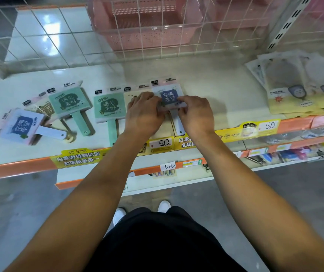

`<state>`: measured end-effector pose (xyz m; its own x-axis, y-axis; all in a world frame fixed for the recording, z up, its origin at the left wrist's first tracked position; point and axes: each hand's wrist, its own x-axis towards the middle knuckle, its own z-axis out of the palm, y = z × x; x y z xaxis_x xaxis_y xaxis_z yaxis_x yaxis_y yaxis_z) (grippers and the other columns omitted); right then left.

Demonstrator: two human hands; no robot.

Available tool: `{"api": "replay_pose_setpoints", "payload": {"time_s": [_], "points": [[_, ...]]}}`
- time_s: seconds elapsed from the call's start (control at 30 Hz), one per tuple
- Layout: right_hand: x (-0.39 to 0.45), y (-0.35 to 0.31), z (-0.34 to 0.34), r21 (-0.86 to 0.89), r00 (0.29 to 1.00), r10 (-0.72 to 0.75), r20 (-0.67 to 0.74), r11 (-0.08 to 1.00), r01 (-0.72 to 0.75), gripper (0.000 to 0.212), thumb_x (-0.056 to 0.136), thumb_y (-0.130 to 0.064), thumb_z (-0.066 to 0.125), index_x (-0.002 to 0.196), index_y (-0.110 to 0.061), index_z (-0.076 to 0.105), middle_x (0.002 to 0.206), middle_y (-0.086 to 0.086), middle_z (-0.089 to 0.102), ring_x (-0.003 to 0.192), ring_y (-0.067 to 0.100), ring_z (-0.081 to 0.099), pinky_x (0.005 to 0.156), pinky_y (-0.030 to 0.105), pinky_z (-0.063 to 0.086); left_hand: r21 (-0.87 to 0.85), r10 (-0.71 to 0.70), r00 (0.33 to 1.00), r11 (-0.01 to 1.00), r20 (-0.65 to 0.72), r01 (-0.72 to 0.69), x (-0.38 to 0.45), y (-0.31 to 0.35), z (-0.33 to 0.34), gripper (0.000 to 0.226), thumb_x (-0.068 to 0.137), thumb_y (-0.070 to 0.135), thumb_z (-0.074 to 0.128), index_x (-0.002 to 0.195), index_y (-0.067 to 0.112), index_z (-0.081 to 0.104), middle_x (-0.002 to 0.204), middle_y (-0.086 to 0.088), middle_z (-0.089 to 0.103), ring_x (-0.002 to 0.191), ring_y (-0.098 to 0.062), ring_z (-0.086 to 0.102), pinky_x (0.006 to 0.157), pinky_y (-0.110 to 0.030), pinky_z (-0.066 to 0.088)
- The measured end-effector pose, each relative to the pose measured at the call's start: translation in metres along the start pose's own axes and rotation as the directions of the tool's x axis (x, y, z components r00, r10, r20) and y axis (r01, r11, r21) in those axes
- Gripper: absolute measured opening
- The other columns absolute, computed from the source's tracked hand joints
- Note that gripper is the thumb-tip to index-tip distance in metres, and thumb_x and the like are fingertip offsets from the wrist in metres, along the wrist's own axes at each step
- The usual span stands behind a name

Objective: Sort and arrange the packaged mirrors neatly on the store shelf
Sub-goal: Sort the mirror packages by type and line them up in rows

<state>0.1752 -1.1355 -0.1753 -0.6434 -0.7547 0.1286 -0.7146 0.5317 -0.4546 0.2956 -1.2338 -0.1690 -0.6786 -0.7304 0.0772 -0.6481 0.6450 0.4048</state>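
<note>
Head view, looking down at a white store shelf [216,91] with an orange front edge. Both hands together near the shelf's middle, on one packaged mirror with a blue label [168,97]. Left hand [143,112] curled over the mirror's left edge, fingertips pinching it. Right hand [195,113] curled over the right edge, fingers on the package; white handle [178,124] showing between the two wrists. Under and just left of the left hand, a cream packaged mirror [130,97], partly hidden. Further left of that hand, a green packaged mirror [109,107] lying flat, handle pointing to the shelf front. Well left, a loose overlapping pile: another green mirror [67,103], a pale brown-printed one [43,108], and a second blue-labelled mirror [22,125] turned sideways. Well right of the right hand, a fanned stack of yellow-and-white packets [294,91]. Yellow price tags [160,143] on the shelf edge below the hands. Behind the hands, a wire grid [59,36] with pink baskets [147,22].
</note>
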Motion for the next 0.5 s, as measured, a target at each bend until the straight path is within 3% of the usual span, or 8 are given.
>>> {"api": "replay_pose_setpoints", "payload": {"time_s": [0.17,0.3,0.4,0.5], "points": [[0.001,0.0,-0.003,-0.001,1.0,-0.003,0.03,1.0,0.003,0.037,0.092,-0.019,0.055,0.128,-0.023,0.061,0.117,0.009,0.064,0.11,0.031,0.052,0.089,0.038,0.043,-0.018,0.003,1.0,1.0,0.017,-0.003,0.0,0.002,-0.006,0.044,0.083,0.027,0.056,0.127,0.021,0.058,0.136,-0.001,0.05,0.126,-0.022,0.046,0.105,-0.037,0.031],[0.003,-0.01,-0.011,-0.028,1.0,0.02,-0.008,0.999,-0.02,0.045,0.087,-0.015,0.057,0.131,-0.027,0.057,0.129,0.004,0.056,0.116,0.03,0.047,0.091,0.037,0.042,-0.061,-0.014,1.0,0.998,0.028,0.015,-0.006,0.0,-0.014,0.058,0.08,0.024,0.059,0.136,0.024,0.047,0.14,-0.001,0.046,0.129,-0.023,0.044,0.106,-0.039,0.031],[0.004,-0.028,-0.01,0.033,0.998,-0.019,-0.064,0.999,0.021,0.045,0.084,-0.016,0.057,0.129,-0.023,0.059,0.132,0.004,0.054,0.119,0.031,0.046,0.094,0.041,0.043,-0.055,-0.024,0.998,0.998,-0.055,0.021,-0.011,-0.011,-0.02,0.053,0.081,0.024,0.059,0.133,0.021,0.049,0.136,-0.003,0.049,0.124,-0.026,0.049,0.102,-0.041,0.034],[0.007,-0.052,-0.001,0.082,0.997,-0.065,-0.034,0.994,0.068,0.044,0.083,-0.019,0.059,0.127,-0.021,0.059,0.131,0.005,0.054,0.119,0.032,0.048,0.096,0.04,0.043,-0.032,-0.055,0.993,0.998,-0.101,0.052,-0.016,-0.031,-0.032,0.052,0.079,0.025,0.061,0.13,0.019,0.051,0.136,-0.003,0.05,0.123,-0.027,0.05,0.099,-0.041,0.039]]}}
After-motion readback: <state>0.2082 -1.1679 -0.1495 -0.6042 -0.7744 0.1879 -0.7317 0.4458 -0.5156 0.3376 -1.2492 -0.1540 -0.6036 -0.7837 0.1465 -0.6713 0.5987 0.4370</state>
